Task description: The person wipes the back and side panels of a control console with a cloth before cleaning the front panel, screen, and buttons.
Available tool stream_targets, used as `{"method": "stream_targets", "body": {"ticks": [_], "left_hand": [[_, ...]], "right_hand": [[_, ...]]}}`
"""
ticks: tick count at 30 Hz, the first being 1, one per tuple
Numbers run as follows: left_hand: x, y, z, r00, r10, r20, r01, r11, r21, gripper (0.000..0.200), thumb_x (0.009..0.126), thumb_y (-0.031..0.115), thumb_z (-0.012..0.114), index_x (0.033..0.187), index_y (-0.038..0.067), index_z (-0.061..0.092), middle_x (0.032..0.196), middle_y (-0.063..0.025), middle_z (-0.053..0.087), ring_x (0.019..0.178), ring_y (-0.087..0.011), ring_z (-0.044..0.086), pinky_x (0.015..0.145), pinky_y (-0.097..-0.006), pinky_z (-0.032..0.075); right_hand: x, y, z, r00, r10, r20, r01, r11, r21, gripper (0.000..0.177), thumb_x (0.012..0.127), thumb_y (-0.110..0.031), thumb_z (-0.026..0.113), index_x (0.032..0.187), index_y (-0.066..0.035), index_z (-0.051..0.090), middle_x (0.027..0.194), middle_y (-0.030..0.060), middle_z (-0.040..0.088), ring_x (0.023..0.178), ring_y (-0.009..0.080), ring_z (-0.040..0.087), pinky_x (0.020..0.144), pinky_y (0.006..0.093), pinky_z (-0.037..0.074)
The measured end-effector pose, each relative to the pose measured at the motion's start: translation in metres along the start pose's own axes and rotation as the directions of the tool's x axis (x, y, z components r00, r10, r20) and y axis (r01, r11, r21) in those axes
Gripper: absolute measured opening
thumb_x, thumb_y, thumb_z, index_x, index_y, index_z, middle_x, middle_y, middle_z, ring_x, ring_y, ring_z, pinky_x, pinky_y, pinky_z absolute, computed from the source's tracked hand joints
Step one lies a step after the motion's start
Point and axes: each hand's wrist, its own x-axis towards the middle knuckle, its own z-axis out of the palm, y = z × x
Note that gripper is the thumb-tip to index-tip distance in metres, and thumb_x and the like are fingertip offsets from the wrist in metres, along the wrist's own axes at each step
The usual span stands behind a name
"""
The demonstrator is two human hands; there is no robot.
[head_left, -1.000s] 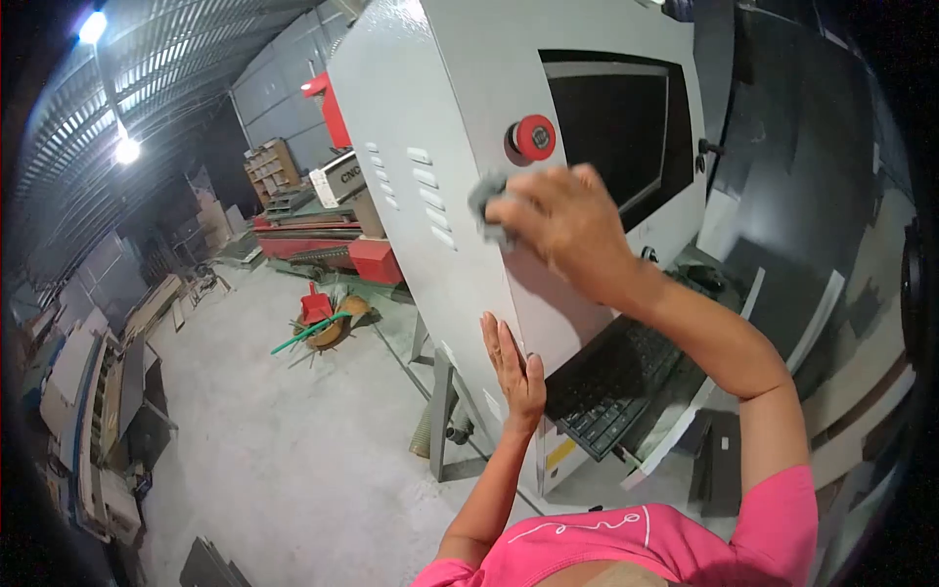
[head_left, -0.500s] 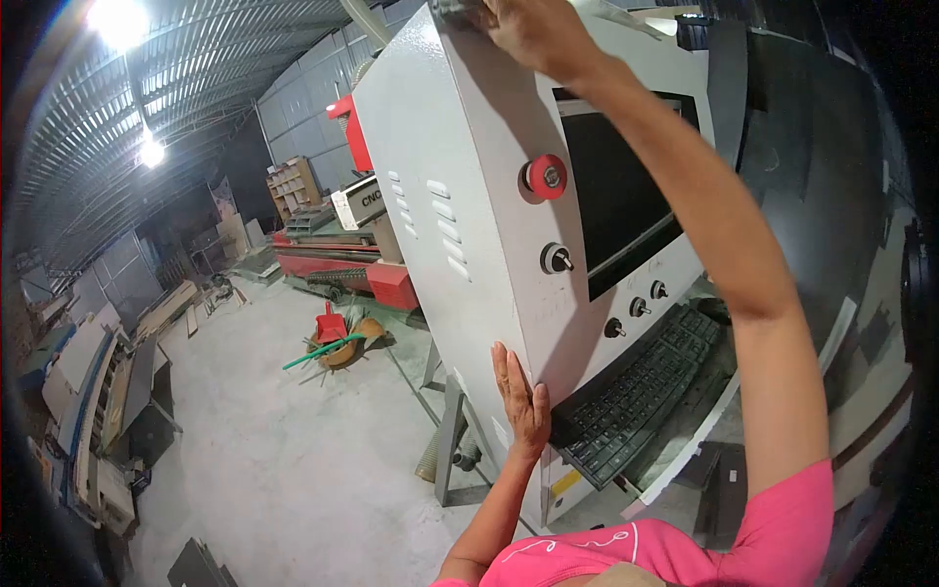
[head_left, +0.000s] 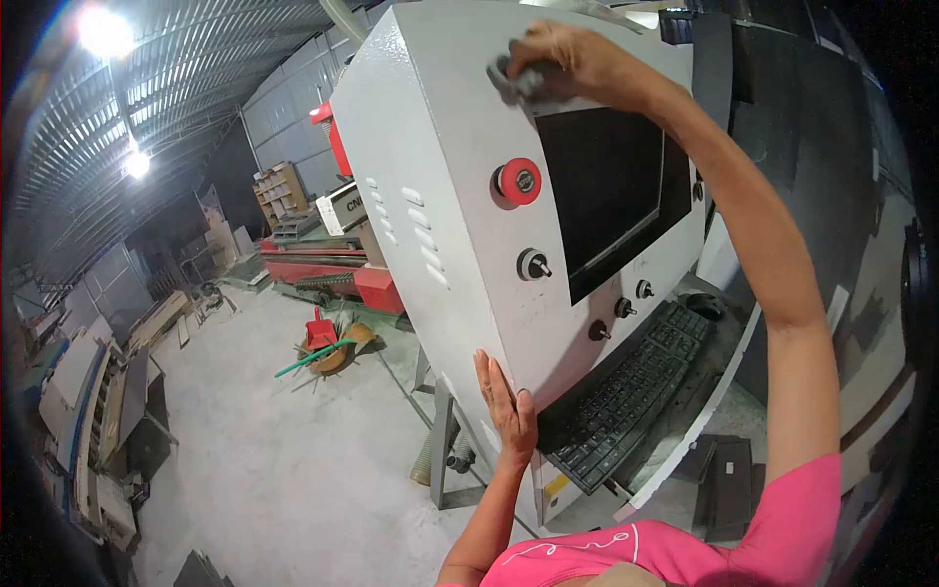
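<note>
A tall white machine cabinet fills the middle, with a dark screen, a red push button and several black knobs on its front. My right hand is closed round a bunched grey cloth, held against the front panel just above the screen's upper left corner. Lower down, my left hand lies with its fingers extended on the cabinet's lower edge, holding nothing. Beside it a black keyboard sits on a pull-out tray, with a dark mouse at the far end.
Behind the cabinet stands a red machine. On the floor lie a red dustpan and a green stick by a round brown container. Boards and panels are stacked at the left. A metal leg stands under the cabinet.
My right hand has moved with the cloth from the cabinet's top corner down and right towards the screen. My left hand stays on the lower edge. The view has shifted slightly.
</note>
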Motion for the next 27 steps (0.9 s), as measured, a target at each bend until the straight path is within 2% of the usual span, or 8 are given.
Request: {"method": "stream_targets", "body": {"ticks": [3, 6, 9, 14, 16, 21, 23, 27], "left_hand": [[-0.001, 0.000, 0.000, 1.000, -0.015, 0.001, 0.015, 1.000, 0.006, 0.069, 0.098, 0.043, 0.032, 0.144, -0.007, 0.019, 0.151, -0.0254, 0.014, 0.141, -0.0365, 0.015, 0.113, -0.0423, 0.011], [-0.001, -0.001, 0.001, 1.000, 0.003, -0.005, -0.003, 1.000, 0.002, 0.071, 0.098, 0.046, 0.031, 0.145, -0.005, 0.018, 0.152, -0.0250, 0.014, 0.141, -0.0362, 0.014, 0.113, -0.0421, 0.011], [-0.001, -0.001, 0.001, 1.000, 0.005, -0.008, -0.006, 1.000, -0.012, 0.071, 0.098, 0.047, 0.031, 0.145, -0.005, 0.018, 0.152, -0.0247, 0.013, 0.141, -0.0360, 0.014, 0.113, -0.0420, 0.010], [-0.001, 0.000, 0.002, 0.999, 0.003, -0.044, -0.004, 0.999, -0.032, 0.062, 0.096, 0.032, 0.041, 0.144, -0.003, 0.024, 0.151, -0.0238, 0.018, 0.141, -0.0380, 0.017, 0.113, -0.0446, 0.013], [-0.001, 0.000, 0.003, 0.999, 0.004, -0.046, -0.005, 0.999, -0.036, 0.061, 0.096, 0.031, 0.041, 0.144, -0.004, 0.024, 0.151, -0.0239, 0.018, 0.141, -0.0379, 0.017, 0.113, -0.0444, 0.013], [-0.001, 0.001, 0.004, 0.999, -0.007, -0.046, 0.006, 1.000, -0.024, 0.061, 0.095, 0.030, 0.040, 0.144, -0.004, 0.023, 0.151, -0.0239, 0.018, 0.141, -0.0376, 0.017, 0.113, -0.0437, 0.013], [-0.001, 0.004, 0.003, 0.998, -0.046, -0.040, 0.045, 0.999, -0.019, 0.061, 0.096, 0.031, 0.038, 0.144, -0.004, 0.023, 0.151, -0.0238, 0.018, 0.141, -0.0372, 0.018, 0.113, -0.0431, 0.014], [0.000, 0.004, 0.003, 0.999, -0.018, -0.045, 0.018, 1.000, 0.001, 0.062, 0.096, 0.033, 0.036, 0.143, -0.005, 0.023, 0.151, -0.0239, 0.018, 0.140, -0.0370, 0.018, 0.113, -0.0427, 0.014]], "right_hand": [[0.031, 0.024, -0.010, 0.994, -0.028, -0.108, 0.057, 0.959, 0.277, 0.023, 0.083, -0.002, 0.061, 0.106, -0.001, 0.058, 0.090, 0.0161, 0.066, 0.080, 0.0245, 0.063, 0.071, 0.0338, 0.048], [0.047, 0.018, -0.035, 0.958, 0.276, 0.077, -0.286, 0.903, 0.321, 0.024, 0.081, 0.001, 0.060, 0.105, -0.001, 0.058, 0.085, 0.0140, 0.066, 0.079, 0.0203, 0.062, 0.073, 0.0316, 0.048], [0.044, 0.046, 0.001, 0.881, 0.033, -0.473, 0.002, 0.997, 0.072, 0.020, 0.085, -0.002, 0.055, 0.105, -0.002, 0.058, 0.087, 0.0152, 0.065, 0.077, 0.0240, 0.062, 0.069, 0.0335, 0.048], [-0.003, 0.029, 0.013, 0.913, -0.149, -0.379, 0.093, 0.982, -0.162, 0.022, 0.082, 0.001, 0.055, 0.103, 0.001, 0.059, 0.084, 0.0175, 0.064, 0.079, 0.0278, 0.063, 0.075, 0.0350, 0.050], [-0.019, 0.031, 0.023, 0.960, -0.100, -0.263, 0.061, 0.987, -0.151, 0.036, 0.076, 0.006, 0.063, 0.107, -0.012, 0.059, 0.101, 0.0043, 0.056, 0.101, 0.0237, 0.057, 0.092, 0.0358, 0.049], [-0.009, 0.046, 0.013, 0.972, -0.021, -0.236, 0.010, 0.999, -0.046, 0.033, 0.076, 0.008, 0.061, 0.104, -0.009, 0.054, 0.099, 0.0048, 0.056, 0.100, 0.0242, 0.057, 0.090, 0.0354, 0.049], [0.008, 0.058, 0.005, 0.939, 0.164, -0.302, -0.062, 0.946, 0.320, 0.020, 0.081, -0.001, 0.057, 0.100, 0.001, 0.062, 0.083, 0.0171, 0.065, 0.079, 0.0277, 0.065, 0.074, 0.0348, 0.050], [0.023, 0.084, -0.002, 0.870, 0.113, -0.480, -0.106, 0.993, 0.041, 0.020, 0.080, -0.005, 0.060, 0.099, 0.001, 0.062, 0.091, 0.0166, 0.068, 0.085, 0.0260, 0.067, 0.074, 0.0343, 0.050]]}}
